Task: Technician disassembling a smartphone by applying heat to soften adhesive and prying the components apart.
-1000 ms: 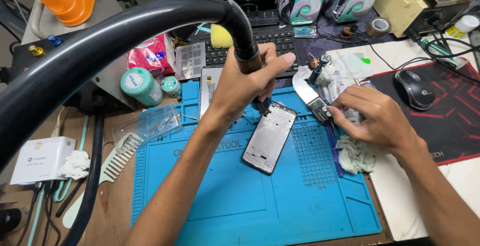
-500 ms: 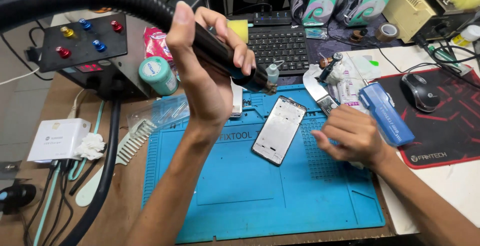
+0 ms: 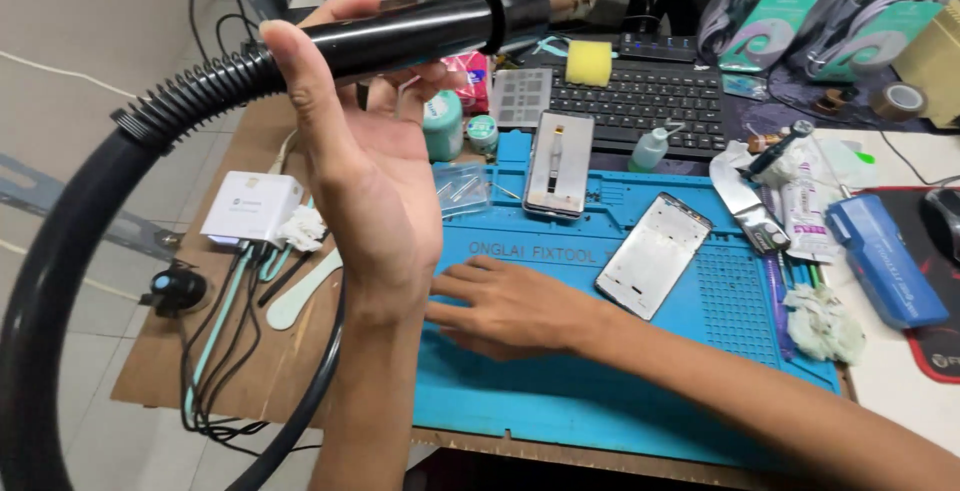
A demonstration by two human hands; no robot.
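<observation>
My left hand (image 3: 365, 166) is raised above the bench's left side, holding the black handle of a hot-air tool (image 3: 420, 31), with its ribbed hose (image 3: 70, 251) looping down to the left. My right hand (image 3: 510, 306) lies flat, fingers spread, on the blue work mat (image 3: 620, 391), pointing left and holding nothing. A white phone frame (image 3: 652, 254) lies on the mat just right of that hand. A second phone part (image 3: 560, 163) rests near the mat's far edge.
A black keyboard (image 3: 650, 101) with a yellow sponge (image 3: 588, 62) sits behind the mat. A blue case (image 3: 885, 259), a blade (image 3: 750, 213) and crumpled tissue (image 3: 822, 323) lie at the right. A white box (image 3: 252, 206) and cables are at the left.
My left hand has swung the hot-air tool up and to the left, away from the phone frame. My right hand has crossed from the right of the frame to the mat's left part.
</observation>
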